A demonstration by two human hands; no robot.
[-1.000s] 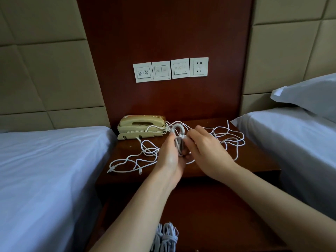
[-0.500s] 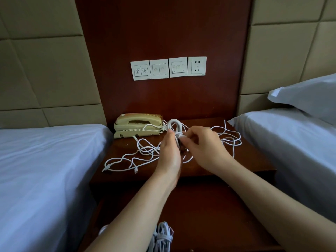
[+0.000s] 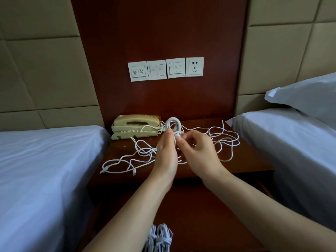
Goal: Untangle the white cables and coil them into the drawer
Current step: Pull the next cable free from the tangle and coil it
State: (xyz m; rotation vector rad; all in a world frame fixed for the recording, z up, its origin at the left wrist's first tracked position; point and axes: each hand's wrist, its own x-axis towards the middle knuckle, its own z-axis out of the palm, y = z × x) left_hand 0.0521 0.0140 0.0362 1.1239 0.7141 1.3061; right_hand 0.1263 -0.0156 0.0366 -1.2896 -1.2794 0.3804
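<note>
Fingers (image 3: 168, 136) pinching white cable coil (image 3: 176, 123), loop standing above them

No words can be read. On the wall (image 3: 163, 33) above the left hand (image 3: 166, 155), the leftmost switch plate (image 3: 137, 71) bears two round symbols, one a crossed-out circle; the tiny lettering beneath is too blurred.

A hotel bedroom — twin beds (image 3: 45, 170) flank a nightstand (image 3: 245, 160) with telephone (image 3: 135, 127), under wall switches (image 3: 165, 69).
</note>
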